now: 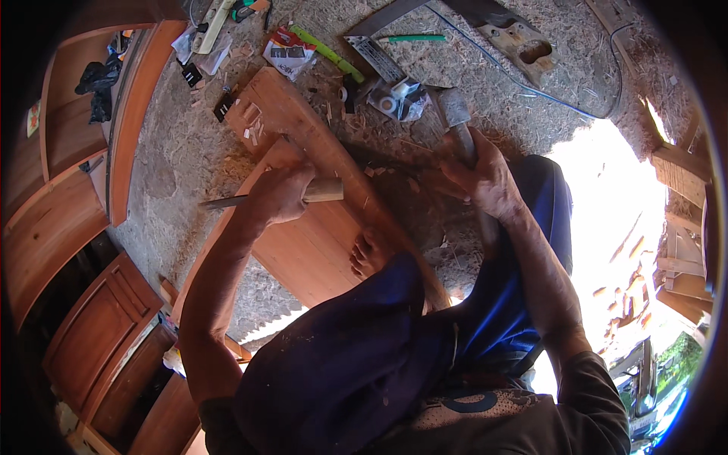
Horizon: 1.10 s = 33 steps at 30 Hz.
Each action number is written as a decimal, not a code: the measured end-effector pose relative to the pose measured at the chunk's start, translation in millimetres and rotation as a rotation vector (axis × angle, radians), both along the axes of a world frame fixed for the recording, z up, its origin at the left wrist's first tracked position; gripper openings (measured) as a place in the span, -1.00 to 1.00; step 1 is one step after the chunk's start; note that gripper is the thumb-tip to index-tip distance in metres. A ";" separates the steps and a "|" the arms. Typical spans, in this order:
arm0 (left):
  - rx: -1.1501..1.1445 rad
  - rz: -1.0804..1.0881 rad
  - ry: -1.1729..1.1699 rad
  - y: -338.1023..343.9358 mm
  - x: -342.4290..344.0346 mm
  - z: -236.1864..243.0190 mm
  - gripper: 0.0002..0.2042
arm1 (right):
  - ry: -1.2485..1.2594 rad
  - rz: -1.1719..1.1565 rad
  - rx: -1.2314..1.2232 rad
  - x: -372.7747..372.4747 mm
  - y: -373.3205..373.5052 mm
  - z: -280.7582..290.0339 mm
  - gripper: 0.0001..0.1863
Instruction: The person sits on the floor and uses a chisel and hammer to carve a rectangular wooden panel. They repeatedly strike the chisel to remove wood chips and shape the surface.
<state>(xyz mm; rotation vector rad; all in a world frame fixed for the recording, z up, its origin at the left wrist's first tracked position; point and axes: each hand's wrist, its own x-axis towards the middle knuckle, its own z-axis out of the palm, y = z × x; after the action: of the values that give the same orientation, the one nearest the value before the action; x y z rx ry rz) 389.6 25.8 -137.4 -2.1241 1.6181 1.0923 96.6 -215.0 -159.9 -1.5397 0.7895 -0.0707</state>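
Note:
My left hand (286, 191) is wrapped around a chisel. Its pale wooden handle (324, 190) sticks out to the right of my fist, and its dark metal blade (223, 202) points left. My right hand (485, 174) grips a hammer near its grey metal head (453, 108); part of its wooden handle shows below my fingers. Between my legs lies a reddish-brown wooden frame piece (299, 114) with a flat panel (311, 246), and my left hand is just above it. Pale wood chips (252, 125) sit near the frame's far end. My bare foot (368, 254) rests against the wood.
A handsaw (531, 49), a try square (378, 59) and a green pencil (413, 38) lie on the dusty floor ahead. Nearby are a red-and-white packet (289, 53) and a clear plastic bag (398, 98). Wooden cabinets (64, 205) stand left; a blue cable (523, 83) curves right.

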 end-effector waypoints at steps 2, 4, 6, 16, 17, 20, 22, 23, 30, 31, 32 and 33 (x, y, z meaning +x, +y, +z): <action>0.148 0.008 -0.035 -15.6 0.1 10.9 -0.67 | -0.012 0.015 -0.008 -0.2 1.2 0.1 -0.54; 0.132 -0.001 -0.119 -20.1 10.0 28.4 -0.68 | -0.001 -0.002 0.053 0.5 1.5 2.8 -0.54; 0.038 0.040 -0.144 -21.1 18.3 43.7 -0.68 | 0.001 -0.009 0.100 3.9 3.0 7.6 -0.53; -0.235 -0.298 -0.091 18.7 3.9 -13.0 -0.72 | 0.021 0.070 0.233 16.5 32.1 24.1 -0.56; -0.236 -0.329 -0.107 14.7 3.5 -16.7 -0.72 | 0.028 0.071 0.227 15.4 34.2 22.1 -0.57; -0.236 -0.410 -0.158 11.2 10.7 -17.1 -0.75 | 0.029 0.059 0.230 16.1 39.9 21.9 -0.59; -0.270 -0.453 -0.152 10.0 7.8 -20.6 -0.77 | 0.033 0.057 0.233 13.4 39.9 21.6 -0.60; -0.296 -0.416 -0.174 13.8 5.5 -19.7 -0.77 | 0.028 0.065 0.231 13.8 39.1 21.9 -0.60; -0.747 0.031 -0.357 -14.7 29.1 23.0 -0.70 | 0.044 0.066 0.210 14.9 33.1 24.1 -0.60; -0.860 0.333 -0.274 -31.0 37.2 42.6 -0.77 | 0.039 0.059 0.204 12.9 31.9 23.0 -0.59; -0.958 0.643 -0.186 -42.6 39.7 60.7 -0.82 | 0.035 0.057 0.198 10.6 30.6 21.8 -0.59; -0.996 0.787 -0.037 -45.0 39.1 76.5 -0.82 | 0.017 0.065 0.196 11.7 30.8 21.6 -0.58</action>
<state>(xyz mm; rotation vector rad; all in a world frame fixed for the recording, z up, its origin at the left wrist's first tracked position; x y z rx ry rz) 428.7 -19.2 -60.9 -3.5855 1.4710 0.3260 108.3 -184.2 -138.3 -1.3803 0.7364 0.0658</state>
